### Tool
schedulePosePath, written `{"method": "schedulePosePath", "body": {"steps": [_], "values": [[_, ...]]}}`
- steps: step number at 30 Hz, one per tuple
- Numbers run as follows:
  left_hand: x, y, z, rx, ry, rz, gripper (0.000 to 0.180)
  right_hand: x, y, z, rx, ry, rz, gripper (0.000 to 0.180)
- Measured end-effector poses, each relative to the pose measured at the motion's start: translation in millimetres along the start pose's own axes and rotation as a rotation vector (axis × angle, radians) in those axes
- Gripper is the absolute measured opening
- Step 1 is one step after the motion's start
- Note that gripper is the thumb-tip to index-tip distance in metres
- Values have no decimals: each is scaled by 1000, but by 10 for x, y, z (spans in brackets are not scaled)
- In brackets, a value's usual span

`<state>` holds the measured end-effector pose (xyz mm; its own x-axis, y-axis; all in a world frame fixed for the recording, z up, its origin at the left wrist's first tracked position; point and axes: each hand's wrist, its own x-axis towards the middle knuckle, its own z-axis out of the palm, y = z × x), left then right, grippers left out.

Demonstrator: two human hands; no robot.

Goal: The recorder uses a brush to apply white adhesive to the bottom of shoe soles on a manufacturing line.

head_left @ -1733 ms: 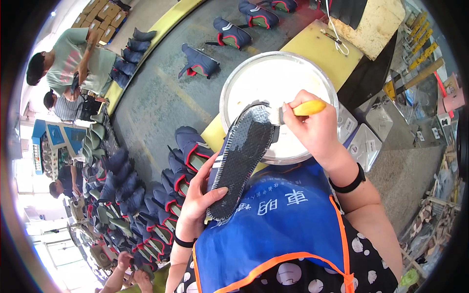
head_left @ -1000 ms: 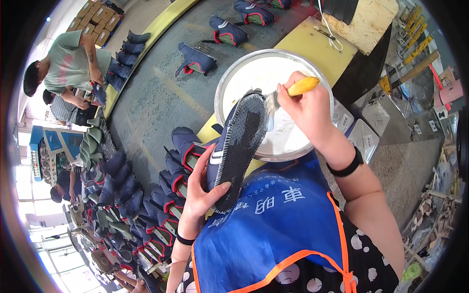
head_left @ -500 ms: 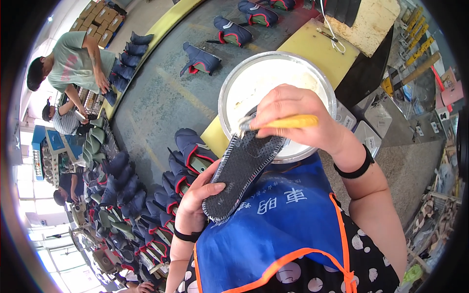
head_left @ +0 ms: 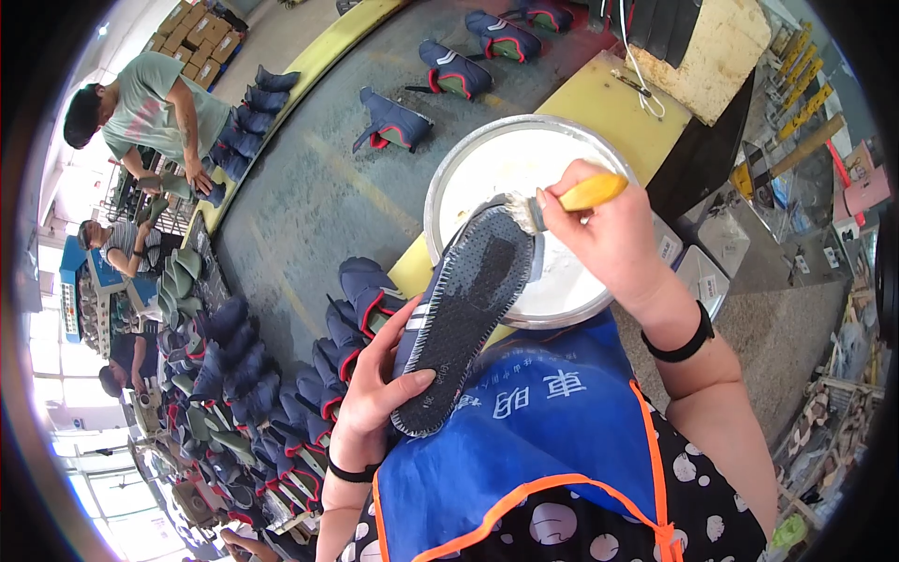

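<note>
A: At centre, over the near rim of the round metal basin (head_left: pixel 440 201), the dark shoe sole (head_left: pixel 464 314) is held tilted, tread side up, toe end far, heel end near.

B: Which hand holds it?

A: Left hand (head_left: pixel 375 393). Fingers closed around the heel end, thumb lying across the tread, the rest wrapped underneath. Black band on that wrist.

B: Right hand?

A: Right hand (head_left: pixel 609 239) sits over the basin, fingers closed on a yellow-handled brush (head_left: pixel 576 197). Bristle end touches the toe end of the sole. Black wristband (head_left: pixel 682 345) on that arm.

B: What is in the basin?

A: White paste, fills most of it. Basin rests on a yellow bench (head_left: pixel 599 103), just far of the person's blue apron (head_left: pixel 543 421) with orange trim.

B: Around it?

A: Grey conveyor belt (head_left: pixel 309 206) running far-left, with dark blue boot uppers (head_left: pixel 389 122) lying on it, red lining showing. More of them are bunched at near left beside the left hand. Cardboard slab at far right on the bench.

B: Other people?

A: Person in a green shirt (head_left: pixel 150 103) at far left, bent over the belt edge. Two more further left, too small to tell what they handle.
</note>
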<state>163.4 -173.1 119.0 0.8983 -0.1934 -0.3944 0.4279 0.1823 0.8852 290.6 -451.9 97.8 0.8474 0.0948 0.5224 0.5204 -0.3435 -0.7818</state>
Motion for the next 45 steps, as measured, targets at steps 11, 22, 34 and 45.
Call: {"method": "schedulePosePath", "body": {"steps": [11, 22, 34, 45], "values": [[1117, 307, -1139, -353, 279, 51, 42, -36, 490, -59, 123, 97, 272, 15], [3577, -219, -2697, 308, 921, -172, 109, -162, 730, -241, 175, 243, 425, 10], [1572, 419, -1558, 1505, 377, -30, 65, -198, 519, -130, 241, 96, 384, 10], [640, -846, -620, 1394, 744, -139, 89, -317, 373, -178, 304, 36, 363, 9]]}}
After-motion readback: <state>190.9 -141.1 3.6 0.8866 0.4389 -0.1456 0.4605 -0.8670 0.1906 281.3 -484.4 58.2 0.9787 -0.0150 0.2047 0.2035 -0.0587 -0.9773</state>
